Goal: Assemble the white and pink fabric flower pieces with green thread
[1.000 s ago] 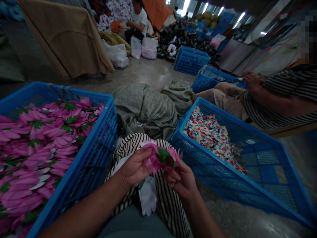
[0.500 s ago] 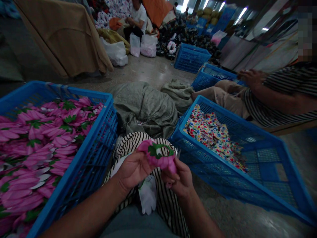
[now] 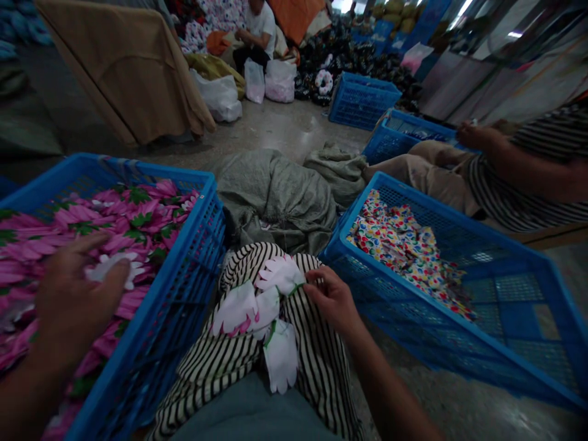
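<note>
My left hand (image 3: 80, 294) is over the crate of pink fabric flower pieces (image 3: 87, 217), thumb and fingers apart. A white-faced flower piece (image 3: 131, 269) lies at its fingertips, partly covered by the thumb. My right hand (image 3: 331, 297) pinches the green edge of a white fabric flower piece (image 3: 281, 274) above my lap. More flower pieces lie on the striped cloth (image 3: 202, 349) over my legs: one with pink tips (image 3: 234, 309) and one by my waist (image 3: 281, 355), white sides up.
The left blue crate (image 3: 156, 300) stands against my left side. Another blue crate (image 3: 459, 337) on my right holds colourful printed fabric pieces (image 3: 399, 239). Grey-green sacks (image 3: 280, 190) lie ahead. A co-worker in stripes (image 3: 546, 147) sits at the right; another person (image 3: 260, 33) sits farther back.
Both hands held a pink flower piece with a green centre over the lap. My left hand has moved left to the crate; my right now pinches a white-side-up piece on the lap.
</note>
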{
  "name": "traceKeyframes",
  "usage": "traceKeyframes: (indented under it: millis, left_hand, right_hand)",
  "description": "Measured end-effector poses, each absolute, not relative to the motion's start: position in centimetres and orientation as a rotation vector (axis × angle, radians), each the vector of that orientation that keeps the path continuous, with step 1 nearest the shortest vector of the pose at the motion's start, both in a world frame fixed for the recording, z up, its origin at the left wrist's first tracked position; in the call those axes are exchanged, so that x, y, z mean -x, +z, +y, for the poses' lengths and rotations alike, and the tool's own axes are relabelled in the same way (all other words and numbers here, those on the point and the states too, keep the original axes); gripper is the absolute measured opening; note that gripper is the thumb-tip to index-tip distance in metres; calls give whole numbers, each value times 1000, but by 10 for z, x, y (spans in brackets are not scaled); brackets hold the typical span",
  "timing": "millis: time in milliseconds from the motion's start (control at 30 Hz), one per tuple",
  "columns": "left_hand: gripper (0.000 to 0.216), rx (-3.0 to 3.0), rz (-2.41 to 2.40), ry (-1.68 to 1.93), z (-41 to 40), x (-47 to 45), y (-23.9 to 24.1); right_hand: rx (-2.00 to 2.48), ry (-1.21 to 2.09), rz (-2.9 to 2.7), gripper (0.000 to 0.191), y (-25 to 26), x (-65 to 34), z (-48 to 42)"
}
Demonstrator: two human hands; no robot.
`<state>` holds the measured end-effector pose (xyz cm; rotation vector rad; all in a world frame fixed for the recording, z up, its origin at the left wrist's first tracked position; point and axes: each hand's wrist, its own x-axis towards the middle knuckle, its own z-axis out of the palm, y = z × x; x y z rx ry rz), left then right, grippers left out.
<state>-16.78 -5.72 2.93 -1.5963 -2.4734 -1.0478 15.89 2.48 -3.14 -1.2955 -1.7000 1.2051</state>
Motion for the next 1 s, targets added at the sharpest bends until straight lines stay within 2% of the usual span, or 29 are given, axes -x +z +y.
traceKeyframes:
  millis: [100, 233, 333, 400, 533, 567, 633, 667, 700, 867, 1000]
  left_hand:
    - [24, 1911, -2334, -1205, -51, 143, 6]
    - [18, 2288, -2133, -1534, -43, 99, -15]
    - [18, 2381, -2158, -1698, -39, 78, -14]
    - [20, 2417, -2196, -1764, -35, 68, -9]
    - [57, 2523, -2183, -1897, -20, 47, 6]
    - [59, 2593, -2162, -1901, -16, 41, 10]
    - [34, 2742, -2188, -1869, -10, 29, 16]
    - [18, 2765, -2265, -1875, -9, 24, 18]
    - [11, 2743, -2377, -1925, -8, 20, 19]
    - [19, 2294, -2984, -2338, -9, 9, 17]
    - [23, 2122, -3130, -2554, -9, 6, 20]
  right_hand:
    - [1232, 851, -2256, 33, -29, -147, 30]
    - [1223, 797, -2278, 18, -32, -147, 34]
    - [1184, 1083, -1889, 7, -30, -156, 35]
    - [1213, 1403, -1499, 9, -24, -161, 34]
    - [1174, 1963, -921, 23, -6, -162, 29]
    - [1140, 2053, -891, 25, -3, -161, 27]
    - [1097, 2129, -899, 27, 0, -158, 24]
    - [1081, 2109, -915, 28, 0, -156, 22]
    - [1064, 2056, -939, 30, -1, -156, 21]
    - [1014, 1681, -1227, 38, -4, -160, 16]
    - [1080, 1568, -1326, 22, 0, -158, 12]
